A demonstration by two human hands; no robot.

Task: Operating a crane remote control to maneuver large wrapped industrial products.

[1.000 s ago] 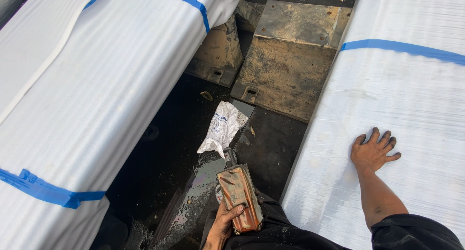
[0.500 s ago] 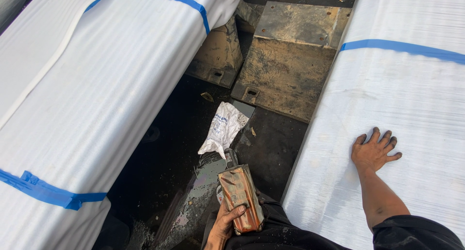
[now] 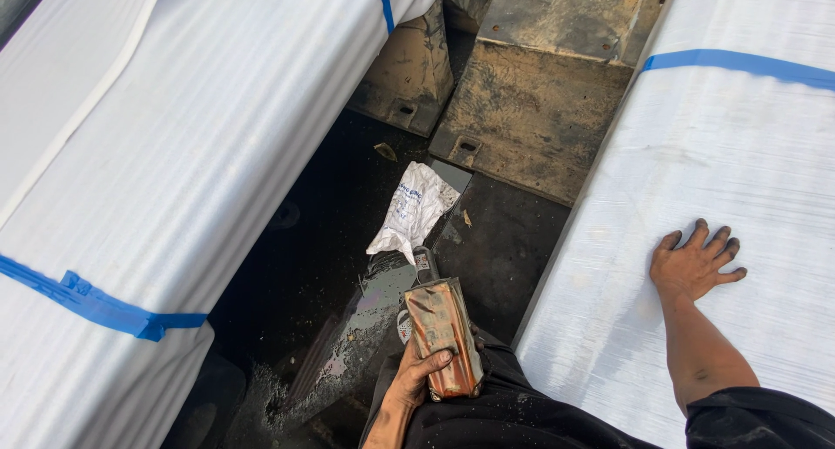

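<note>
Rusty metal can is gripped by left hand; right hand is laid flat, fingers spread, on white wrapped bundle.

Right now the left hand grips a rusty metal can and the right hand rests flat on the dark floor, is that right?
Not quite. The head view shows the right hand resting flat on the white wrapped bundle, not on the floor. The left hand does grip the rusty metal can.

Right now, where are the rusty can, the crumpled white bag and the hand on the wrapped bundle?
rusty can (image 3: pixel 442 332), head view, its upper face.
crumpled white bag (image 3: pixel 410 212), head view, its middle.
right hand (image 3: pixel 691 262), head view, its back.
</note>
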